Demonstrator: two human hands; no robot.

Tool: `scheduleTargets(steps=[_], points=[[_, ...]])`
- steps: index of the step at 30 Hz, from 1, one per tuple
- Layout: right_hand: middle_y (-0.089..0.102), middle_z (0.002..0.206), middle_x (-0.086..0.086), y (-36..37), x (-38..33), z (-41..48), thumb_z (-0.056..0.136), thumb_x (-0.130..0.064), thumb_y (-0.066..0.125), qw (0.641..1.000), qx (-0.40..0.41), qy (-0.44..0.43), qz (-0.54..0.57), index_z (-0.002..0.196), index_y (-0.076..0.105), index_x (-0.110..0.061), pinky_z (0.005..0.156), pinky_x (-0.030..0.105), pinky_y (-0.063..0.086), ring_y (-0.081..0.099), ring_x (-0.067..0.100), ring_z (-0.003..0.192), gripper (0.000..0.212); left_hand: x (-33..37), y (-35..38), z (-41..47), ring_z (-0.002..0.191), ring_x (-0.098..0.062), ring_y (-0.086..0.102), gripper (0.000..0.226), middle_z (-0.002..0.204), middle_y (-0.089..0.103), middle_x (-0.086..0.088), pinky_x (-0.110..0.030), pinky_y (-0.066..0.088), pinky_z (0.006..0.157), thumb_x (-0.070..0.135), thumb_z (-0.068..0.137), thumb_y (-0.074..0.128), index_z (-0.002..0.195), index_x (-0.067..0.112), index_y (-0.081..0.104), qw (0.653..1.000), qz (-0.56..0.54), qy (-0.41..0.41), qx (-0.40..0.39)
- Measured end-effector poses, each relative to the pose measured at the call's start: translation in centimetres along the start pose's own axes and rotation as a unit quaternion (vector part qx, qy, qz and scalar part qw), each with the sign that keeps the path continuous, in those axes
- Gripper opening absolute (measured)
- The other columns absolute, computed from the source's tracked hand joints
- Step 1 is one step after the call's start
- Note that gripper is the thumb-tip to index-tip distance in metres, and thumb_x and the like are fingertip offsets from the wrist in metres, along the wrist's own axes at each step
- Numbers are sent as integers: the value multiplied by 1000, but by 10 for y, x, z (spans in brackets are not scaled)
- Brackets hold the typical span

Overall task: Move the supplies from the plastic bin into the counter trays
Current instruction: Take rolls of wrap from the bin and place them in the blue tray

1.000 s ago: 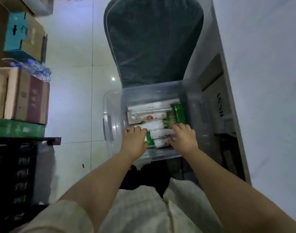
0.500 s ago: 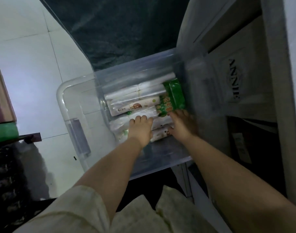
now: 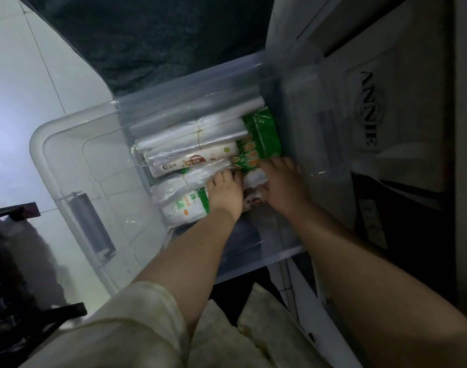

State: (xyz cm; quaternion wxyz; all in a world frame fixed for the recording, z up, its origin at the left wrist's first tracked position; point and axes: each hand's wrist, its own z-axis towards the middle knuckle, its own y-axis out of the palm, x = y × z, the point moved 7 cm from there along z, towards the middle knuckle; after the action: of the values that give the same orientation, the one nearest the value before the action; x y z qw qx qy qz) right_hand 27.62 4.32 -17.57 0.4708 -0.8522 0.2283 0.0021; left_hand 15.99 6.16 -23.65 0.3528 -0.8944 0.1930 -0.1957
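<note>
Hands deep in the clear plastic bin (image 3: 67, 166) on the floor, both down among the packets. Left hand (image 3: 225, 193) lies palm-down, fingers spread flat on a white plastic-wrapped bundle (image 3: 189, 181), pressing rather than gripping. Right hand (image 3: 284, 185) curls over the near end of the green packet (image 3: 258, 140), fingertips touching it; whether it grips, I cannot tell. Rolled white bags (image 3: 195, 123) and a printed white packet (image 3: 192, 162) are stacked behind, all inside the bin.
</note>
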Motion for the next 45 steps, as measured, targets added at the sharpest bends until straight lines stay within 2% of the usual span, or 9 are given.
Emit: scheduleTargets(steps=[3, 9, 17, 22, 29, 34, 36, 41, 45], points=[[57, 115, 8, -6, -3, -8, 75, -22, 67, 999, 20, -29, 11, 118, 56, -19, 88, 42, 36, 47, 32, 108, 44, -1, -6, -4, 113, -35, 41, 51, 124, 45, -17, -43, 33, 93, 13, 87, 48, 137, 8, 37, 1000, 5, 16, 12], [63, 106, 8, -19, -17, -41, 73, -15, 67, 993, 41, -80, 83, 106, 65, -15, 85, 44, 42, 53, 34, 103, 33, -38, -35, -44, 113, -32, 42, 53, 126, 43, -13, -42, 36, 91, 38, 91, 54, 137, 16, 39, 999, -14, 13, 35], [41, 142, 10, 43, -23, -4, 85, -16, 57, 982, -179, -48, -21, 136, 42, -26, 105, 44, 29, 31, 33, 130, 54, -95, -71, -60, 116, -33, 43, 55, 129, 51, -11, -46, 36, 93, 35, 84, 66, 132, 16, 48, 990, -59, -40, 121], [39, 142, 12, 82, -24, 11, 80, -20, 66, 952, -268, -87, -117, 133, 42, -19, 106, 48, 28, 33, 36, 127, 58, -98, -69, -52, 115, -33, 44, 56, 128, 52, -10, -46, 37, 92, 34, 82, 68, 132, 17, 49, 986, -75, -48, 140], [44, 131, 18, 61, -44, 0, 96, -16, 42, 969, -175, -154, -80, 128, 48, -14, 97, 47, 35, 40, 38, 119, 33, -90, -100, -67, 113, -32, 45, 53, 124, 54, -9, -43, 35, 90, 31, 81, 70, 130, 20, 52, 979, -91, -39, 178], [42, 125, 16, -1, -79, -28, 80, -4, 58, 969, -118, -213, -38, 131, 44, -17, 91, 42, 37, 41, 36, 113, 55, -84, -154, -95, 112, -30, 45, 51, 121, 54, -6, -43, 34, 91, 33, 80, 70, 127, 22, 53, 973, -75, -38, 217], [43, 120, 15, -33, -91, -45, 75, -4, 62, 970, -53, -231, -53, 130, 44, -20, 92, 44, 35, 41, 34, 110, 60, -80, -181, -107, 114, -30, 43, 52, 123, 53, -6, -42, 31, 91, 34, 80, 70, 127, 23, 52, 970, -76, -28, 230], [48, 125, 16, -104, -115, -92, 69, -7, 71, 974, 92, -194, -64, 128, 48, -19, 94, 45, 35, 45, 36, 110, 64, -63, -239, -142, 112, -29, 43, 53, 121, 54, -4, -43, 34, 90, 38, 78, 71, 127, 27, 52, 962, -66, 31, 264], [53, 126, 10, -142, -133, -133, 78, -17, 67, 978, 157, -131, -42, 130, 49, -19, 97, 46, 32, 44, 35, 112, 55, -50, -275, -176, 109, -27, 44, 51, 118, 55, -1, -41, 35, 88, 38, 76, 72, 123, 30, 54, 948, -46, 114, 293]])
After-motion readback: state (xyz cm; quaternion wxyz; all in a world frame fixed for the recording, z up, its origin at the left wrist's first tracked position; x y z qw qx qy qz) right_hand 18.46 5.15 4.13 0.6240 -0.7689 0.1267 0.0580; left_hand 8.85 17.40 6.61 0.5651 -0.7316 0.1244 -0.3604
